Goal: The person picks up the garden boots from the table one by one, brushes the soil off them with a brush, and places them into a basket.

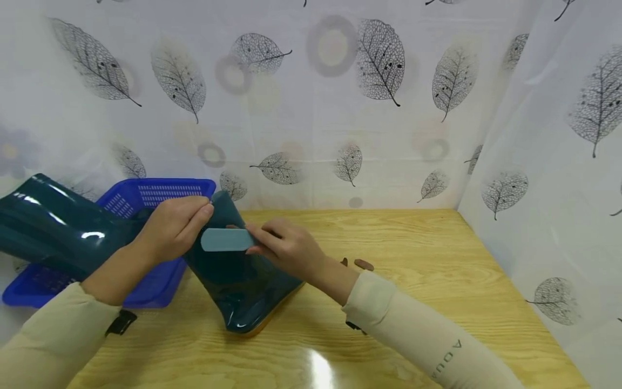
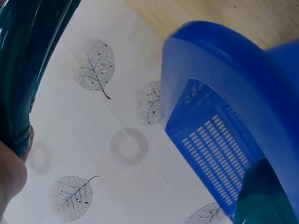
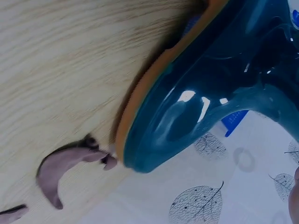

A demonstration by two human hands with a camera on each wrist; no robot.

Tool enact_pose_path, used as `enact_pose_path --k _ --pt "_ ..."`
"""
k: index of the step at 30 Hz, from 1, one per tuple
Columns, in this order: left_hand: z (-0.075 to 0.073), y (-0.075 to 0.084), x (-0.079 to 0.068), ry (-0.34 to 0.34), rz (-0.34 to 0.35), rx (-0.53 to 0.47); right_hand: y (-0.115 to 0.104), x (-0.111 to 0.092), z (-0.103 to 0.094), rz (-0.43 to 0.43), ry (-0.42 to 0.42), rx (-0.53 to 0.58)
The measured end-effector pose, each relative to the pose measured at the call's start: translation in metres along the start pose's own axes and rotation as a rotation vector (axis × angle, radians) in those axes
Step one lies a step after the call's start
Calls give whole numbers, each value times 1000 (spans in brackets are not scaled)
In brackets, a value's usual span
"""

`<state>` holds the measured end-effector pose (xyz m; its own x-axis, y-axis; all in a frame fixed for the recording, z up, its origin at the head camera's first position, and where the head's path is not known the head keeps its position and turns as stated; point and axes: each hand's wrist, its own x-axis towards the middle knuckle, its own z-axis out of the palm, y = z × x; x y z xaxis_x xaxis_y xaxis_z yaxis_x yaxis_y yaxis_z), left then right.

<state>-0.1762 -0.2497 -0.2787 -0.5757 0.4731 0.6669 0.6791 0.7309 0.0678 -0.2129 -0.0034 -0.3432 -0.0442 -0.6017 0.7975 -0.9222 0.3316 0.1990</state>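
Observation:
A dark green rubber boot (image 1: pixel 230 286) with an orange-brown sole stands tilted on the wooden table, its toe to the right. My left hand (image 1: pixel 170 227) grips the boot's top edge; in the left wrist view part of that hand (image 2: pixel 11 172) shows at the shaft's rim. With my right hand (image 1: pixel 289 248) I hold a flat, light-blue brush (image 1: pixel 225 240) by one end, level across the shaft. Its underside faces the boot and is hidden. The right wrist view shows the glossy toe (image 3: pixel 163 126) and sole edge.
A second green boot (image 1: pixel 58 221) lies over a blue plastic basket (image 1: pixel 177 185) at the left. Several brown, clay-like scraps (image 1: pixel 363 265) lie on the table beyond my right forearm, one curved scrap (image 3: pixel 58 170) near the toe. A leaf-print curtain (image 1: pixel 311 108) hangs behind.

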Motion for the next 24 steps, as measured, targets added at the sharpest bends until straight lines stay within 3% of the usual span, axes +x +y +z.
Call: enact_pose_path --k 6,16,20,24 --pt "1 0 1 -4 11 -13 7 -13 -3 10 -31 -46" --pt "2 1 0 -4 3 13 14 -27 -5 20 -44 -24" --pt "3 -1 -3 3 -21 5 13 -30 -5 -19 9 5" --pt "4 -5 -5 23 -27 -17 6 -18 -6 -47 87 15"
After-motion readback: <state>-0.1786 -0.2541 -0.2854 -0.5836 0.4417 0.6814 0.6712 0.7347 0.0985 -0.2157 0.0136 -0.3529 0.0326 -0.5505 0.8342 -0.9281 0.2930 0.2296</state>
